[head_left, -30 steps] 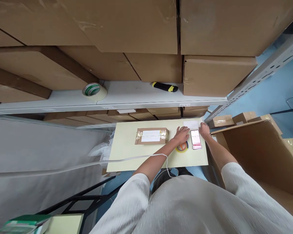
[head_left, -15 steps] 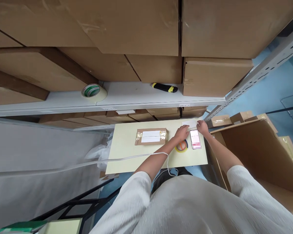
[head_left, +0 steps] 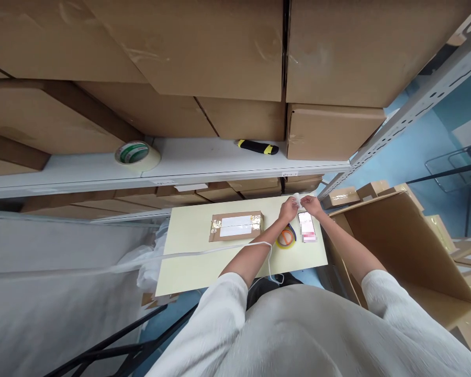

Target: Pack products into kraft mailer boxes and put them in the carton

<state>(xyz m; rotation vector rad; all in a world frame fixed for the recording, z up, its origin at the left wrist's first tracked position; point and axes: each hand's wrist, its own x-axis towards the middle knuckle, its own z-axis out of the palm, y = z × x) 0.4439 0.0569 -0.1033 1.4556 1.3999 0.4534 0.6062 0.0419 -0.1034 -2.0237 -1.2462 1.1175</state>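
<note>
We have the small, thin white piece of paper (head_left: 297,198) between our two hands, over the far right part of the pale yellow rectangular table (head_left: 188,267). The fingers of our left hand (head_left: 288,210) are closed on its left side, and those of our right hand (head_left: 311,204) seem to pinch its right edge; both hands are about equally near. It looks bent or bunched, so we cannot tell its long axis. Just our side of the right hand lies the phone with a lit, pinkish-white screen (head_left: 306,225), its long side running roughly toward us. The blue-and-yellow tape roll with an orange core (head_left: 286,237) sits beside our left forearm, and the taped brown cardboard box (head_left: 217,229) lies farther left. We can read neither the screen nor the box's white label (head_left: 235,226), and make out no brand.
</note>
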